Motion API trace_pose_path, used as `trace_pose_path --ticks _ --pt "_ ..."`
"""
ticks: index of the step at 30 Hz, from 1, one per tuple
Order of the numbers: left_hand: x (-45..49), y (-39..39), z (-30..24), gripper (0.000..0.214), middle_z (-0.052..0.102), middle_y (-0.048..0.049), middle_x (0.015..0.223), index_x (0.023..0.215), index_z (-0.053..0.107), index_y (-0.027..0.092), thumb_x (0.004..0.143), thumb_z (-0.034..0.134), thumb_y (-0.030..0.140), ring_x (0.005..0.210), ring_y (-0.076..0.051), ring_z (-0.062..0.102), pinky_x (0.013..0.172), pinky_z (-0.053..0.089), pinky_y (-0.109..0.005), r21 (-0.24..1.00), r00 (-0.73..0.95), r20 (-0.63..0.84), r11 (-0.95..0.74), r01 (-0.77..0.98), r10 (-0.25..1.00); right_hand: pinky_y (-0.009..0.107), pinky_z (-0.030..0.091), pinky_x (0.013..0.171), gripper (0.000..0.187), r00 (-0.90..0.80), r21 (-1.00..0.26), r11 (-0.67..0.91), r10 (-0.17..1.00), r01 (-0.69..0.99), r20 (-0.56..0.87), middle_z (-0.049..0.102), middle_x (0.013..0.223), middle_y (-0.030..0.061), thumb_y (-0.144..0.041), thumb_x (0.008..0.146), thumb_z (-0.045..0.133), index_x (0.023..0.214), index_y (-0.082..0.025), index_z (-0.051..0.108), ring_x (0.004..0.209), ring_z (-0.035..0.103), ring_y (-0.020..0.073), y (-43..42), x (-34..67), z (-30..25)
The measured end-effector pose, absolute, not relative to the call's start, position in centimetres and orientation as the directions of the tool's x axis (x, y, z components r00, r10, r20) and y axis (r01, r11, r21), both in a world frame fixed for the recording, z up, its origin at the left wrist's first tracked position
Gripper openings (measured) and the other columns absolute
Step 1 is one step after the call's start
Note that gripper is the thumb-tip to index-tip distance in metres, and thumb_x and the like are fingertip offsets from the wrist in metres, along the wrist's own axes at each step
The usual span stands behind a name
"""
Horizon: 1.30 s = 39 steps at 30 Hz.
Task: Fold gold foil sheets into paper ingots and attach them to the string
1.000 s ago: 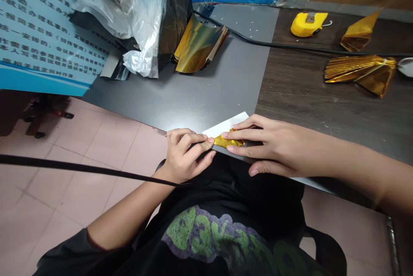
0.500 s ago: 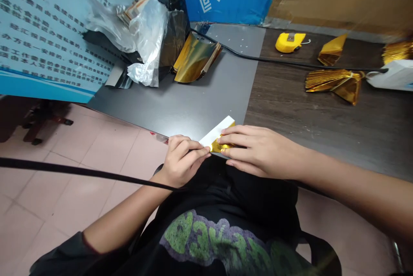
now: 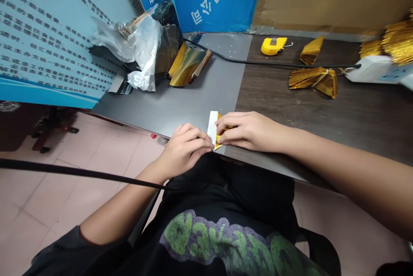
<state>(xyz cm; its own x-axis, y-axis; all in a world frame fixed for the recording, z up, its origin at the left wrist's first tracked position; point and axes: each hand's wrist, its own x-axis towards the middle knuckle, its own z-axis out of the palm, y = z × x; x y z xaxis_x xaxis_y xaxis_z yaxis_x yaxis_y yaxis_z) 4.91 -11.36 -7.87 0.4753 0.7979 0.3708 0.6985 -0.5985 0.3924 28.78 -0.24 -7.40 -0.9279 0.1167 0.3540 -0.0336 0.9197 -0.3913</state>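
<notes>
A partly folded sheet of gold foil paper (image 3: pixel 212 126), its white back showing as a narrow strip, lies at the front edge of the desk. My left hand (image 3: pixel 189 147) pinches the sheet's near corner between thumb and fingers. From the right, my right hand (image 3: pixel 243 129) presses its bent fingers down on the gold side, which they partly cover. Farther back on the desk are a tied bundle of pleated gold paper (image 3: pixel 312 80), a folded gold piece (image 3: pixel 312 51) and a stack of gold sheets (image 3: pixel 187 67).
A yellow tape measure (image 3: pixel 273 46) sits at the back. A black cable (image 3: pixel 258 63) runs to a white power strip (image 3: pixel 371 69). Crumpled plastic bags (image 3: pixel 142 43) are at the left, beside a printed board (image 3: pixel 58 39). A cardboard box (image 3: pixel 322 0) stands behind.
The paper has been turned so its white strip points more nearly straight away from me. Both hands have shifted with it, still on the paper. The camera view has shifted slightly.
</notes>
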Motion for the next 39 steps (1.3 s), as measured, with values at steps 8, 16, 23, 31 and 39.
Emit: trace_pose_path --ticks 8,16,23,31,39 --pt "4.6 -8.8 -5.0 0.016 0.069 -0.0016 0.096 0.092 0.074 0.024 0.096 0.064 0.036 0.096 -0.015 0.059 0.088 0.038 -0.031 0.511 0.576 0.045 -0.514 0.689 0.817 0.036 0.051 0.084 0.020 -0.892 -0.443 0.896 0.229 0.036 0.389 0.069 0.094 0.0074 -0.026 0.094 0.058 0.081 -0.019 0.072 0.094 0.062 0.0213 -1.5 28.0 -7.4" --pt "4.4 -8.0 -4.7 0.013 0.069 0.0004 0.095 0.091 0.073 0.024 0.095 0.065 0.034 0.093 -0.015 0.057 0.087 0.035 -0.030 0.518 0.596 -0.027 -0.499 0.695 0.802 0.034 0.048 0.081 0.023 -0.882 -0.502 0.854 0.337 0.139 0.329 0.068 0.091 0.0077 -0.028 0.095 0.062 0.076 -0.017 0.068 0.093 0.061 0.0213 -2.2 27.2 -7.6" --pt "4.6 -7.6 -4.7 0.011 0.070 0.0011 0.093 0.087 0.073 0.024 0.092 0.068 0.033 0.093 -0.015 0.059 0.089 0.036 -0.031 0.562 0.571 -0.034 -0.457 0.690 0.820 0.036 0.049 0.084 0.022 -0.890 -0.498 0.858 0.320 0.127 0.324 0.067 0.091 0.0078 -0.030 0.095 0.063 0.078 -0.018 0.069 0.093 0.059 0.0218 -2.1 27.3 -7.4" --pt "5.5 -7.9 -4.6 0.008 0.067 0.0005 0.093 0.088 0.070 0.022 0.090 0.069 0.029 0.096 -0.017 0.058 0.090 0.038 -0.033 0.526 0.485 -0.092 -0.371 0.765 0.870 0.037 0.051 0.085 0.019 -0.884 -0.554 0.825 0.337 0.111 0.324 0.067 0.092 0.0066 -0.029 0.093 0.068 0.078 -0.018 0.070 0.098 0.058 0.0228 -1.9 27.4 -7.6" --pt "6.1 -7.0 -4.0 0.007 0.070 0.0012 0.086 0.081 0.070 0.020 0.082 0.076 0.023 0.086 -0.016 0.061 0.083 0.043 -0.030 0.531 0.482 -0.152 -0.340 0.776 0.863 0.038 0.050 0.085 0.021 -0.863 -0.594 0.793 0.390 0.137 0.320 0.068 0.091 0.0070 -0.030 0.091 0.069 0.074 -0.017 0.070 0.096 0.058 0.0227 -2.2 27.2 -7.7"
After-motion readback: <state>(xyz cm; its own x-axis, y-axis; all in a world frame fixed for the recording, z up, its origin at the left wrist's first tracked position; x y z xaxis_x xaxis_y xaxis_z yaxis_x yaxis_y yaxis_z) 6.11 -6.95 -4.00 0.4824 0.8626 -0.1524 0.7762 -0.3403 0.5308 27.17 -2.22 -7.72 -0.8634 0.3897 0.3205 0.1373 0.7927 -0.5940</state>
